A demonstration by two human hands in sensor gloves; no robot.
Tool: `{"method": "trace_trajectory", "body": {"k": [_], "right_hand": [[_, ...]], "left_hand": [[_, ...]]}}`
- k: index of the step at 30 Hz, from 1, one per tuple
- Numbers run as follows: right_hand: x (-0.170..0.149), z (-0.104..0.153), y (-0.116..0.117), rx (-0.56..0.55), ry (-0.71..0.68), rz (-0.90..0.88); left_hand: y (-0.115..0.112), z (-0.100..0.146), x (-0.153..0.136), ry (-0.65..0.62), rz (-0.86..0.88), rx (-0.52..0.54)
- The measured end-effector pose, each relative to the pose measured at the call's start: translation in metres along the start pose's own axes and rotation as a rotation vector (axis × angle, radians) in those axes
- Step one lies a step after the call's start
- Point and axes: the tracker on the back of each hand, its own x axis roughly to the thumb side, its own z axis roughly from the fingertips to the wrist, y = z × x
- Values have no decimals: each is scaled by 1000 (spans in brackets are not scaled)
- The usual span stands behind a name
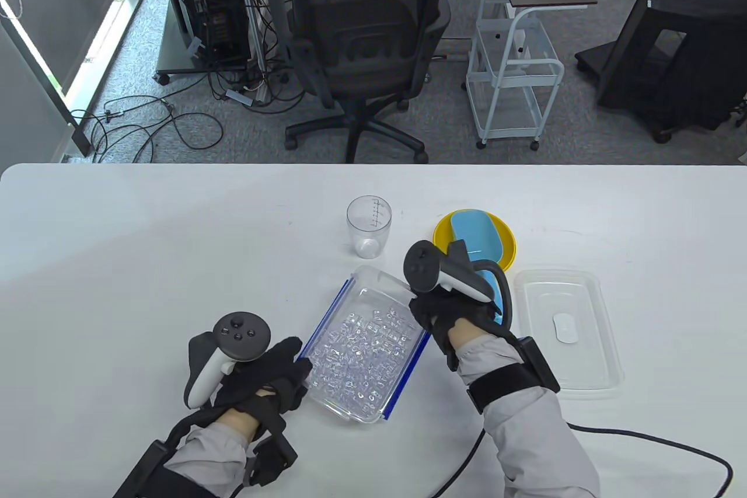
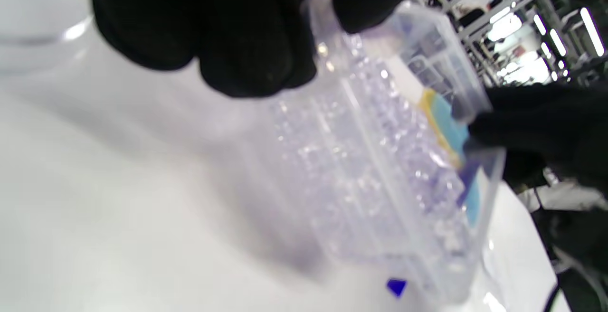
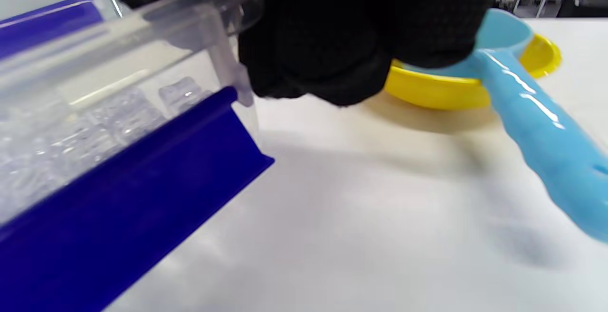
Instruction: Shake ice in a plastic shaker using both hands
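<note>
White table (image 1: 175, 241): both hands grip ice box (image 1: 365, 346); left hand (image 1: 274, 369), right hand (image 1: 435, 311); fingertips hidden, wrist views blurred.

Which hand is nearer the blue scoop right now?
Right. The right hand sits beside the blue scoop, gripping the ice container; the left hand holds the container's opposite side.

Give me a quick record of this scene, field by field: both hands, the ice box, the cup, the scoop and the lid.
left hand: grips near left corner of ice container
right hand: grips container's far right edge
ice container: open, full of ice cubes, blue clips down
clear measuring cup: upright, apparently empty, behind container
blue scoop: on yellow plate
lid: flat on table, right of container
</note>
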Motion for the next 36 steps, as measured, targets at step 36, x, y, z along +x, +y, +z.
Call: {"method": "trace_trajectory", "body": {"k": [36], "right_hand": [[-38, 28, 78, 167, 124, -639]], "left_hand": [[-15, -41, -12, -182, 317, -3]]}}
